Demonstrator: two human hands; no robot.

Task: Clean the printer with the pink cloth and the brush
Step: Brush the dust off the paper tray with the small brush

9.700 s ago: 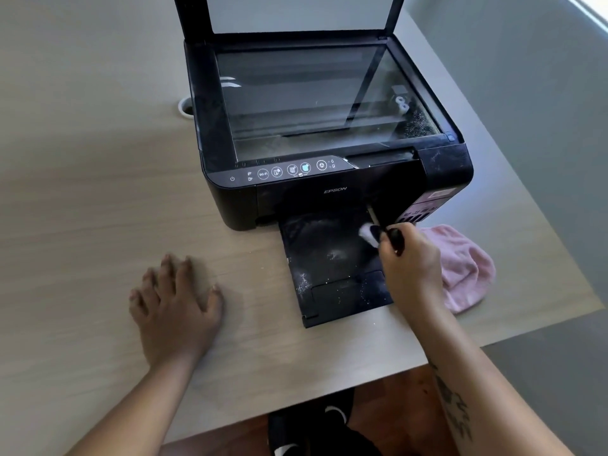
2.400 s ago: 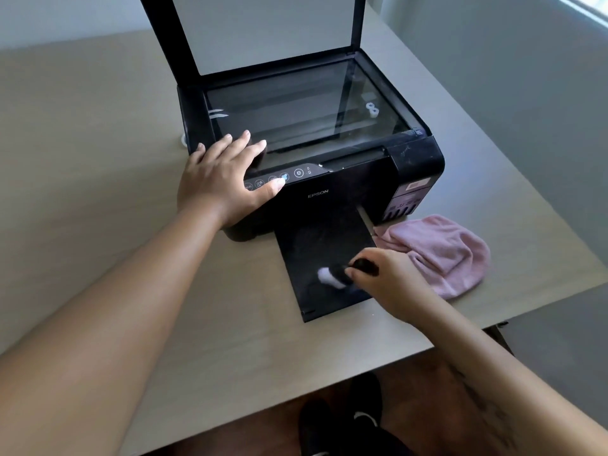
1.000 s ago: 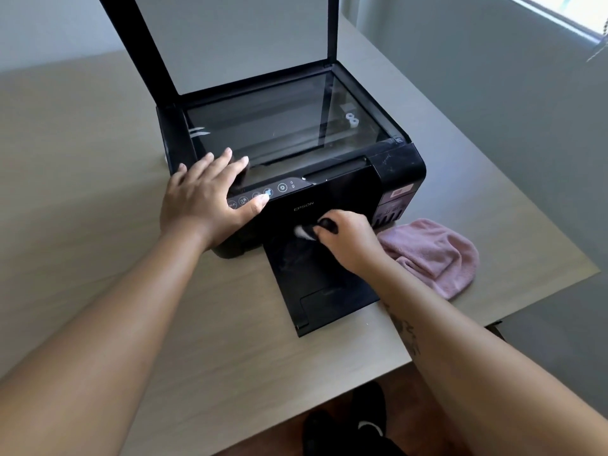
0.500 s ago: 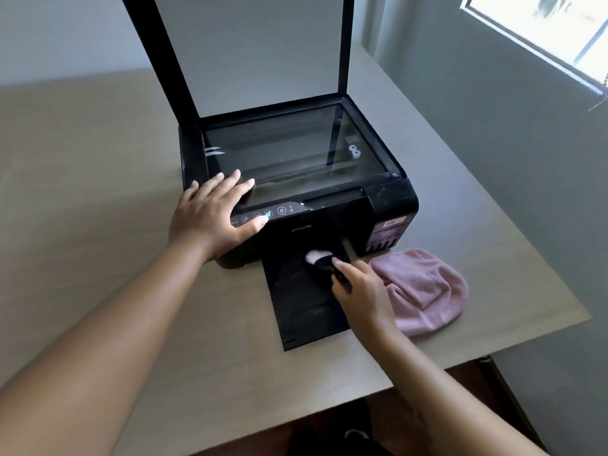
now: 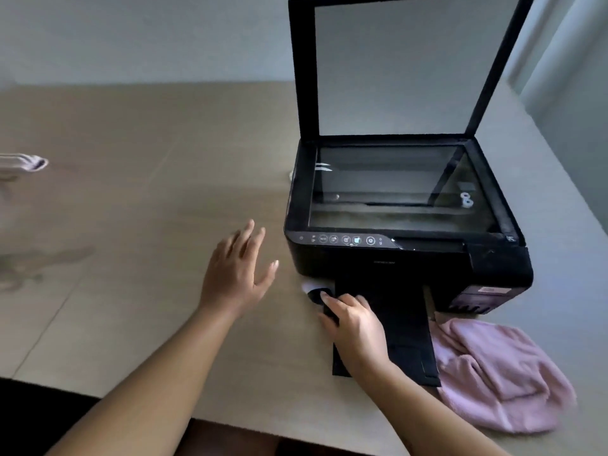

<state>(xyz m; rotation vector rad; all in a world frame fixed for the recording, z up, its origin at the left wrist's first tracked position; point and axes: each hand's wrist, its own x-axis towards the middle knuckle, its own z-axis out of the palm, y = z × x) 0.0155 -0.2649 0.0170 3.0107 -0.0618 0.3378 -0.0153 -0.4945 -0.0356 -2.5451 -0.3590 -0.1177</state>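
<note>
The black printer stands on the wooden table with its scanner lid raised and its black output tray pulled out toward me. My right hand grips the small black brush; its white bristles touch the table at the tray's left edge. My left hand hovers with spread fingers just left of the printer, touching nothing. The crumpled pink cloth lies on the table right of the tray.
The table stretches far to the left, with a small white object near the left frame edge. The table's front edge runs close below my arms. A grey wall rises behind and to the right.
My left hand has come off the printer's control panel and now hovers beside it. My right hand has carried the brush from the tray's middle to its left edge. The view swung left.
</note>
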